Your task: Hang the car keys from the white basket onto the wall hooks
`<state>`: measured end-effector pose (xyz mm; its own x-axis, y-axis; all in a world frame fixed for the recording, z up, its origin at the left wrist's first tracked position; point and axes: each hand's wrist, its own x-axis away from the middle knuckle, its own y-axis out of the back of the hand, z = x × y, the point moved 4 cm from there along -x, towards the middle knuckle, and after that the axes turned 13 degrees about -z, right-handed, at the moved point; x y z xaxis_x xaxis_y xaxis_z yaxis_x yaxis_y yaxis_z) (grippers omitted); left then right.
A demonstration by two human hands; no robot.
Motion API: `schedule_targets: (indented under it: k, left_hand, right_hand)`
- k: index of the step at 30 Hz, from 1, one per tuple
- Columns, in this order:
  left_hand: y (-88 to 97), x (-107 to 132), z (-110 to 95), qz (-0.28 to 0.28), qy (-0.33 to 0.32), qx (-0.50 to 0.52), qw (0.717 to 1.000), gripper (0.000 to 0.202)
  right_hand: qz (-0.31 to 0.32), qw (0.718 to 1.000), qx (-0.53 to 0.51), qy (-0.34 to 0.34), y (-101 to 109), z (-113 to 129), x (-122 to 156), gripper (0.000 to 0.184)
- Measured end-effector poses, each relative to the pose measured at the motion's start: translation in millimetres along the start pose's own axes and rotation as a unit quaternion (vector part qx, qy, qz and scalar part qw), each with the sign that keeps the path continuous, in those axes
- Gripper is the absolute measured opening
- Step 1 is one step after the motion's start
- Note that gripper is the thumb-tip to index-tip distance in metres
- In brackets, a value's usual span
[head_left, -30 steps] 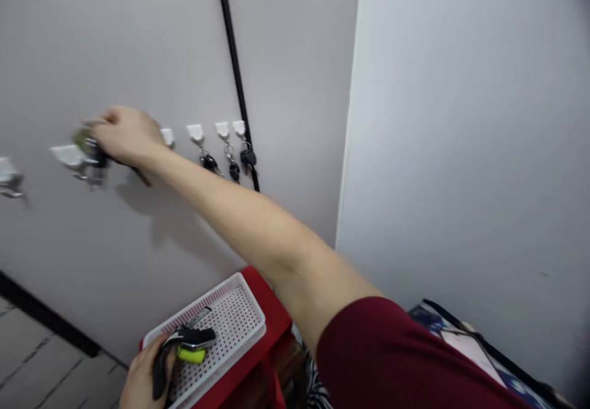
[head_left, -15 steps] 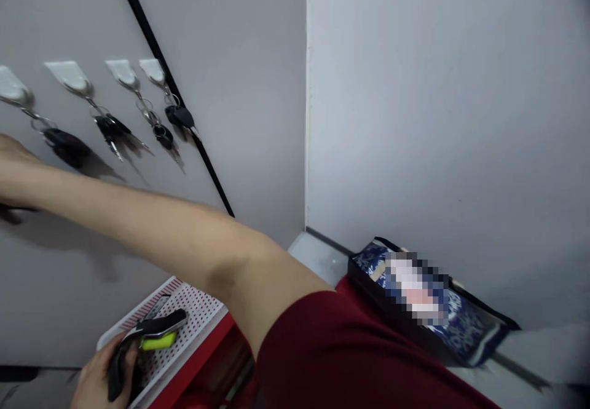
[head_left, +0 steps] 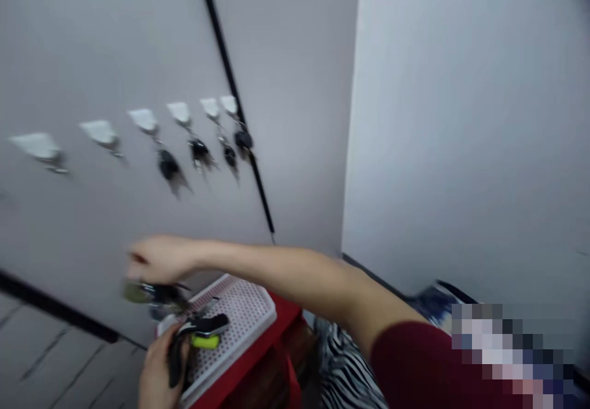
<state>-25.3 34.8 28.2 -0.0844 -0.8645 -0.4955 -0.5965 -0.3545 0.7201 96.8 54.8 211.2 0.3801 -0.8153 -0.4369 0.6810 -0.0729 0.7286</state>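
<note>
My right hand (head_left: 157, 261), blurred, is closed on a bunch of keys (head_left: 168, 295) with dark parts and an olive-coloured piece, held over the far left end of a white perforated tray (head_left: 249, 301). My left hand (head_left: 157, 366) is at the tray's near left end, its fingers curled around a black curved-handled tool (head_left: 175, 357) with a silvery edge. A bright yellow-green item (head_left: 205, 341) lies beside that tool on the tray. Several white wall hooks (head_left: 142, 120) are above; the two leftmost carry only small clips, the others hold keys (head_left: 199, 150).
Under the tray is a red bag or box (head_left: 286, 320) with a red strap. A zebra-striped cloth (head_left: 345, 366) is at the bottom. A dark blue patterned bag (head_left: 433, 304) rests by the right wall. A black strip (head_left: 221, 46) runs down the wall.
My right hand has come from the wall at the far left down to the tray, with keys in it. The view has shifted left, showing more hooks. My left hand stays on the black tool.
</note>
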Motion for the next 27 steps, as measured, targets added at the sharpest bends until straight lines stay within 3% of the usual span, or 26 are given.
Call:
schedule_targets:
  k: [1,5,8,10,13,15,18,22,24,27]
  left_hand:
    - [-0.6,0.7,1.3,-0.003,0.008,0.006,1.000,0.031]
    - [-5.0,1.1,7.8,-0.019,0.018,0.024,0.999,0.028]
    - [-10.4,1.5,17.0,-0.023,0.024,0.028,0.999,0.027]
    - [-15.0,0.2,24.4,-0.004,0.028,0.036,0.999,0.026]
    - [-17.5,-8.0,28.4,0.073,0.034,0.057,0.995,0.034]
    - [-12.2,-17.6,19.2,0.144,0.041,0.074,0.986,0.043]
    - [5.8,-34.3,-15.8,0.204,0.049,0.131,0.969,0.047]
    - [17.1,-43.8,-63.3,0.243,0.065,0.206,0.946,0.058]
    - [9.6,-41.3,-68.9,0.253,0.073,0.217,0.940,0.062]
    - [-15.5,-30.3,-55.5,0.280,0.115,0.244,0.921,0.057]
  right_hand:
    - [0.064,0.996,0.048,0.026,-15.7,-3.2,12.5,0.018]
    - [0.184,0.966,0.184,-0.009,-63.6,-41.4,50.8,0.020]
    - [0.238,0.935,0.262,-0.029,-74.3,-58.4,58.9,0.018]
    - [0.262,0.918,0.295,-0.040,-67.5,-61.2,56.9,0.014]
    - [0.197,0.938,0.275,-0.075,-45.4,-60.8,49.1,0.012]
    - [0.160,0.960,0.191,-0.131,-38.9,-63.7,51.5,0.016]
    - [0.145,0.960,0.046,-0.235,-54.1,-72.6,67.3,0.025]
    - [0.041,0.957,-0.043,-0.284,-84.0,-83.0,80.7,0.028]
    - [0.015,0.952,-0.077,-0.295,-92.9,-88.1,84.0,0.027]
    - [0.052,0.918,-0.174,-0.353,-101.5,-95.7,92.8,0.031]
